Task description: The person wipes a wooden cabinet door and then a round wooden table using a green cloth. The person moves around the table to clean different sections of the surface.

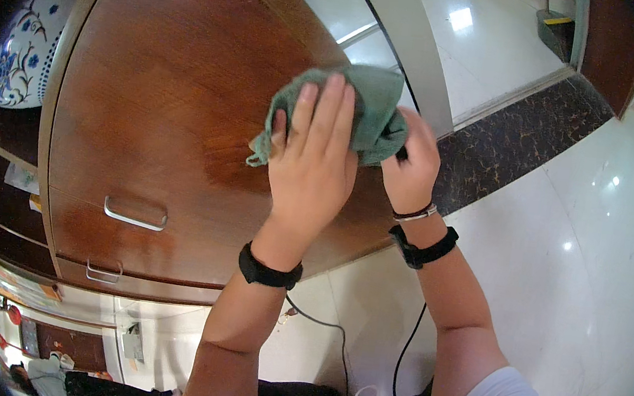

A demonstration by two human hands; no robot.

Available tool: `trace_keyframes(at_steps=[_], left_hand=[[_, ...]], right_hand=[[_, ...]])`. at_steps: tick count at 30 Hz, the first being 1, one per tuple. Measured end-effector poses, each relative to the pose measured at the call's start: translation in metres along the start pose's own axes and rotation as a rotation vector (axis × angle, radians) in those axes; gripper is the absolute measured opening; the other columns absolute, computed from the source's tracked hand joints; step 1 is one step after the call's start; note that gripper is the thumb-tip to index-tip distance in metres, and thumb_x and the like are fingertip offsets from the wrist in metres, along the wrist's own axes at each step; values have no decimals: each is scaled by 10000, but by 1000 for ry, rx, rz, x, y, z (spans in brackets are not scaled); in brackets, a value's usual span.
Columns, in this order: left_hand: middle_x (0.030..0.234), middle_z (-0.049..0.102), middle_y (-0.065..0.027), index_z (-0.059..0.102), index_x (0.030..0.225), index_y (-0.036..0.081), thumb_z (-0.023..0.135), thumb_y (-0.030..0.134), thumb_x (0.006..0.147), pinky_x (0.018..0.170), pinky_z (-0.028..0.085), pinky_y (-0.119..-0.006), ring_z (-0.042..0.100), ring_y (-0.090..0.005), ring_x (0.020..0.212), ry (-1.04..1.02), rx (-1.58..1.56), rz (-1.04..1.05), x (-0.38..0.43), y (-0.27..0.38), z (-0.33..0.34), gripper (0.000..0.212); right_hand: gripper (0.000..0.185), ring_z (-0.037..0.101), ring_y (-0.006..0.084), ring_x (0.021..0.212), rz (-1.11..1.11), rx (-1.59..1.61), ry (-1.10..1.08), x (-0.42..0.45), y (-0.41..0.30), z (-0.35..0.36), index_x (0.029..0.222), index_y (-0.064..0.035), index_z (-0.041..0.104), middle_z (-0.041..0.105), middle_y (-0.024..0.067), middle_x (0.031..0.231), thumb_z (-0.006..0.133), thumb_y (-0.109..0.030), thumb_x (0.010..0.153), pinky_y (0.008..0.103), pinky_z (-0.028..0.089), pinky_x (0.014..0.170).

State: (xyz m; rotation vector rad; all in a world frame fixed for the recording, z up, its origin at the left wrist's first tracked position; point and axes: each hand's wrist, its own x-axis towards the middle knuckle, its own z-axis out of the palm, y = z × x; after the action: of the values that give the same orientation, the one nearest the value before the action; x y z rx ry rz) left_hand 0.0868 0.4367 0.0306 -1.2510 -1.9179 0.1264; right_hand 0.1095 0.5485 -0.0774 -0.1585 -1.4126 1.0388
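A green cloth [377, 108] lies bunched between my two hands, in front of a brown wooden cabinet door [176, 94]. My left hand [316, 151] is laid flat on the cloth with its fingers extended, the palm turned away from me. At the cloth's right end, my right hand [415, 159] has its fingers curled around the fabric. Both wrists wear black bands. A metal handle [134, 218] is fixed low on the cabinet front, left of my hands. What the cloth touches behind it is partly hidden.
A blue-and-white porcelain vase [25, 53] stands on a shelf at the left. Black cables [332, 324] run over the pale tiled floor near my body. Right of the cabinet are a dark marble threshold [511, 144] and a dustpan [555, 34]. Another person [113, 392] appears at lower left.
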Motion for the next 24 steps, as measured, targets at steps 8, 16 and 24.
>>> trace_keyframes(at_steps=[8,16,24], left_hand=[[1443,313,-142,364,1359,27,565,126,731,1017,266,-565,291,-374,1317,236,-48,-37,38,-15,-10,666],[1421,368,-52,455,1308,88,568,119,737,1048,274,-456,319,-260,1317,125,-56,34,-4,-9,13,583],[1413,372,-25,425,1330,84,642,164,679,1039,308,-451,343,-238,1296,211,-128,29,53,-40,-40,691]], right_hand=[[291,563,391,902,39,-108,-87,2,-37,7,1051,11,570,590,195,1044,571,9,760,408,468,784],[364,531,405,1023,106,-98,-225,3,-35,7,1188,31,485,545,235,1147,513,-48,834,413,446,866],[308,504,452,956,49,-140,-156,27,-64,23,1100,35,509,535,264,1049,470,49,795,475,430,817]])
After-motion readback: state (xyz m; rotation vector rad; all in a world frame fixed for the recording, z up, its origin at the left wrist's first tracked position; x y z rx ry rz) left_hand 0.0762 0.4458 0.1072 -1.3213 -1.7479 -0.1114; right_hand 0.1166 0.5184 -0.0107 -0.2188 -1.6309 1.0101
